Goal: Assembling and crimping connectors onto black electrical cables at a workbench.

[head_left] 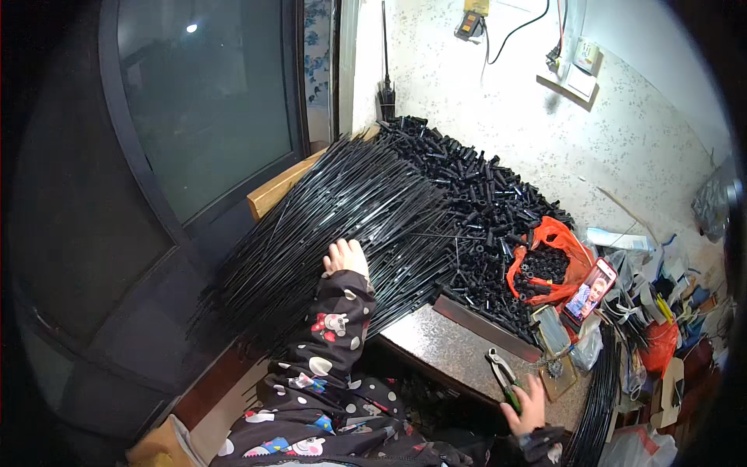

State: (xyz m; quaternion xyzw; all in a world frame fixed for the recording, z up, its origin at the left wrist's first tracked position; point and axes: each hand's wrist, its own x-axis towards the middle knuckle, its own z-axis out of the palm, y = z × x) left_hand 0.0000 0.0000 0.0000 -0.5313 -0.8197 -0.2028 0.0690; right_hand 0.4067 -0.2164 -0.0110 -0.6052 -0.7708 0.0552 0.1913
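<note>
My left hand [347,258] rests on a wide heap of long, thin black rods [334,198], its fingers curled down into them; which rods it grips is hidden. My right hand [528,406] is low at the right, over the speckled tabletop [424,338]. Its fingers are apart, right beside the green handle of a pair of pliers [504,375]; whether they touch it I cannot tell. The pliers' metal jaws point up and left, away from the hand.
Behind the rods spreads a pile of short black tubular pieces [475,187], edged by a metal strip [486,328]. A red plastic bag [572,237] holds small black parts. At the right are a phone [590,290], another rod bundle [597,397] and clutter. A dark door [210,101] stands left.
</note>
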